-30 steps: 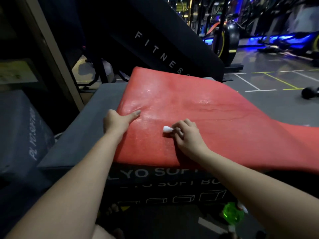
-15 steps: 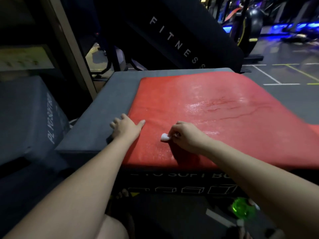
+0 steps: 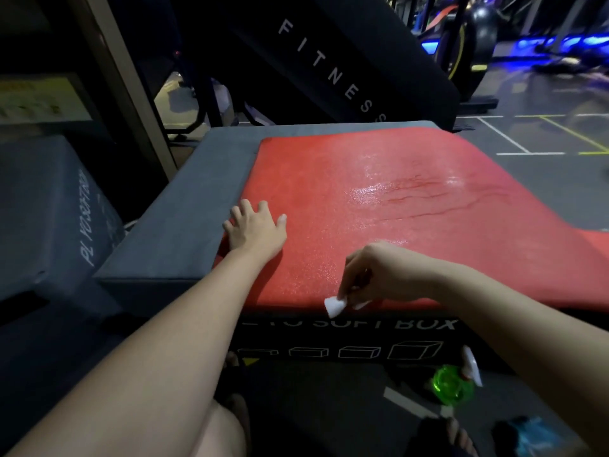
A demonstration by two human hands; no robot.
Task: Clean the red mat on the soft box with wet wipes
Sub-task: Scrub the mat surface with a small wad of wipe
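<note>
A red mat [image 3: 379,199] lies flat on a grey soft box [image 3: 194,206], with a wet sheen across its middle. My left hand [image 3: 253,230] rests flat on the mat's near left corner, fingers spread. My right hand [image 3: 379,272] hovers at the mat's near edge and pinches a small white wet wipe [image 3: 336,305] that hangs over the box's black front face.
A second grey soft box [image 3: 56,206] stands to the left. A black slanted panel reading FITNESS [image 3: 333,70] rises behind the box. On the floor below sit a green spray bottle [image 3: 453,384] and a blue packet [image 3: 537,435]. My knee [image 3: 224,433] is low in view.
My right hand has pulled the wipe back toward me, from the middle of the mat to its near edge. The left hand shifted slightly and stays flat on the corner.
</note>
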